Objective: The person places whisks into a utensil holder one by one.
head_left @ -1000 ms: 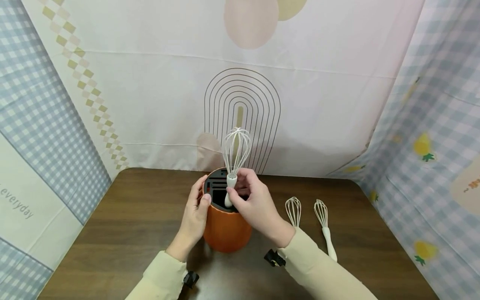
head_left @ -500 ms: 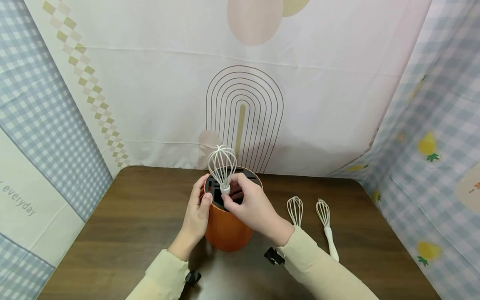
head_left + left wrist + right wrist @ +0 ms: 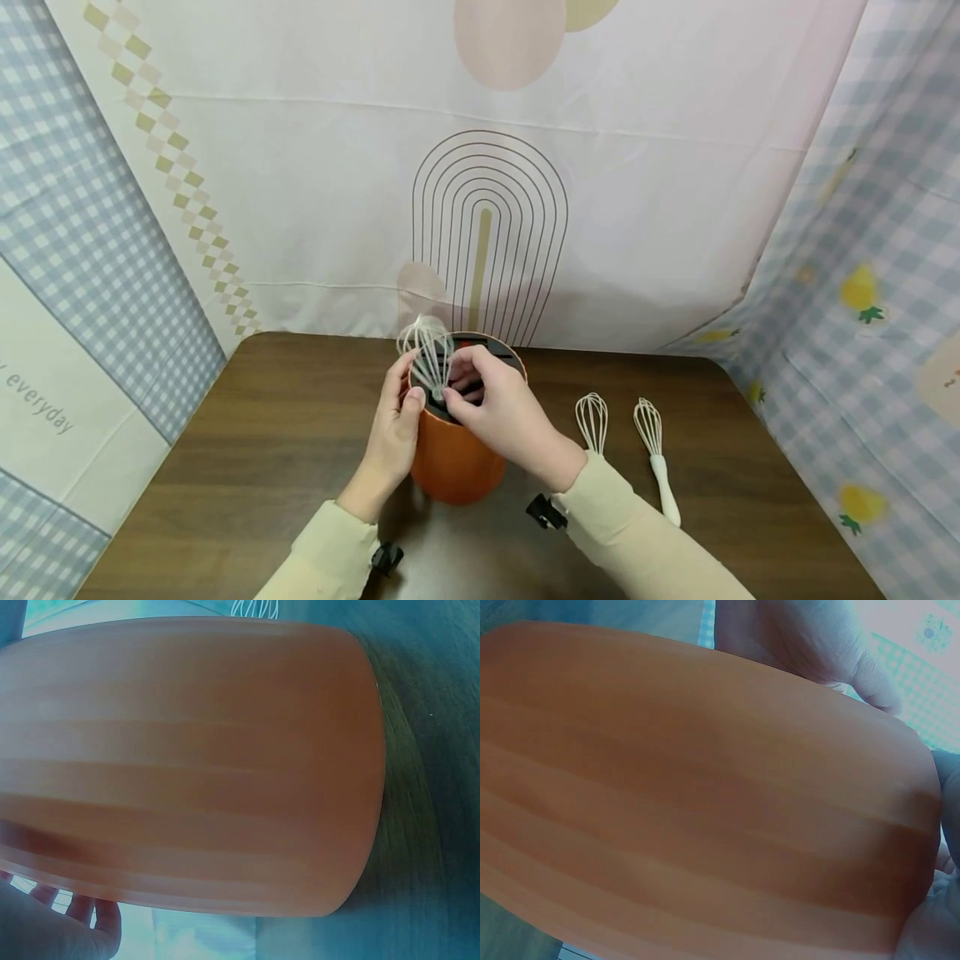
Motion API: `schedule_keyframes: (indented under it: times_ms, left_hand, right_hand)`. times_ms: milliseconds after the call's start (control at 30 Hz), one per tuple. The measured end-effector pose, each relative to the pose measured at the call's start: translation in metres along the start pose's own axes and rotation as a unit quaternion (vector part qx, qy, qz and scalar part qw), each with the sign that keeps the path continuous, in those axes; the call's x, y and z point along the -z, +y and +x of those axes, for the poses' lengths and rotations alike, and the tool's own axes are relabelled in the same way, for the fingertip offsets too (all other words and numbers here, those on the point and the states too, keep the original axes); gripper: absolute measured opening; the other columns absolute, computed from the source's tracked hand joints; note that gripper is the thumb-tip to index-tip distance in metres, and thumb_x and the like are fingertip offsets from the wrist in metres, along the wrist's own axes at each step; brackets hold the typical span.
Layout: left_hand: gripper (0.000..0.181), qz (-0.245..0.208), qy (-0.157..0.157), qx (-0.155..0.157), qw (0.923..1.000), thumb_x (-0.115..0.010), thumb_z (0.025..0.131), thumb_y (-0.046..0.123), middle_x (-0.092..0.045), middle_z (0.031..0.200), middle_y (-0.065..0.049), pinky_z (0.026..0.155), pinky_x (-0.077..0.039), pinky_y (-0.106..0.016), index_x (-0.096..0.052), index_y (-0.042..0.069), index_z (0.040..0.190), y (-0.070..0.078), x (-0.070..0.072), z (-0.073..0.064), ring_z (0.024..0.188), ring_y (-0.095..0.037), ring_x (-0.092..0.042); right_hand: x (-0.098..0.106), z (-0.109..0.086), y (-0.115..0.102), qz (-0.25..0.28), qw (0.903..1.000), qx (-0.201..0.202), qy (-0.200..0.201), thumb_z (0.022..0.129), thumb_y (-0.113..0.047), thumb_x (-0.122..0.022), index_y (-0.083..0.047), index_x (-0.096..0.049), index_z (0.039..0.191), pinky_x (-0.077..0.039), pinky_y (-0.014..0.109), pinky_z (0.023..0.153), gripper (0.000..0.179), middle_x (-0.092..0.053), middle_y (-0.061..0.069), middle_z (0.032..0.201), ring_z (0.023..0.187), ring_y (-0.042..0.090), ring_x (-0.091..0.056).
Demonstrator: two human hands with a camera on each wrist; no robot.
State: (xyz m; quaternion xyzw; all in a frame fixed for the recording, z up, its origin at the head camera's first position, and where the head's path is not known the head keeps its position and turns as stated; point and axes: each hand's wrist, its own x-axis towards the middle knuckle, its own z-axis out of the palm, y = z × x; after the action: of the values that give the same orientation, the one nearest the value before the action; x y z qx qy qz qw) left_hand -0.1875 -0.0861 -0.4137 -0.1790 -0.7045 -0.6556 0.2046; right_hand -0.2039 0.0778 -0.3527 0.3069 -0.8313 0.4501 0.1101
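An orange knife holder [image 3: 459, 467] with a black slotted top stands upright on the table. My left hand [image 3: 393, 425] grips its left side, thumb at the near rim and fingers round the far side; the left wrist view shows those fingertips along the orange wall [image 3: 187, 750]. A white whisk [image 3: 429, 354] stands handle down in the holder's top, its wire head leaning left over the rim. My right hand [image 3: 495, 408] pinches the whisk at the base of its wires, above the black top. The whisk's handle is hidden inside.
Two more white whisks lie on the wooden table to the right: one whisk [image 3: 592, 421] partly hidden by the right sleeve [image 3: 637, 525], another whisk [image 3: 657, 467] further right. A pale patterned cloth [image 3: 322, 208] hangs behind the table.
The whisk in my right hand has gone down into the holder and tilted left, its handle sinking out of sight. My left hand has kept its grip on the holder.
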Motion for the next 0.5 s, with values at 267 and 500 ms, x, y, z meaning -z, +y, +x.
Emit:
schedule_keyframes:
  times_ms: [267, 500]
  left_hand:
    - [0.046, -0.012, -0.002, -0.008, 0.9999, -0.038, 0.098, 0.002, -0.044, 0.134, -0.022, 0.092, -0.040, -0.022, -0.035, -0.001, 0.143, 0.0068, -0.0004, -0.0002, 0.113, -0.029, -0.048]
    - [0.046, -0.006, -0.001, -0.018, 0.9998, -0.039, 0.097, 0.003, -0.045, 0.133, -0.023, 0.092, -0.039, -0.019, -0.035, -0.006, 0.142, 0.0083, -0.0011, -0.0002, 0.112, -0.029, -0.048]
  right_hand:
    - [0.0021, -0.0003, -0.0018, -0.004, 1.0000, -0.002, 0.002, 0.082, -0.004, -0.072, -0.004, -0.051, 0.120, -0.053, 0.022, 0.070, 0.044, -0.063, 0.002, 0.095, 0.082, 0.005, -0.062]
    - [0.0077, -0.0038, -0.0022, 0.005, 1.0000, 0.007, -0.002, 0.081, -0.007, -0.075, -0.006, -0.049, 0.127, -0.053, 0.025, 0.073, 0.053, -0.060, 0.004, 0.105, 0.092, 0.010, -0.060]
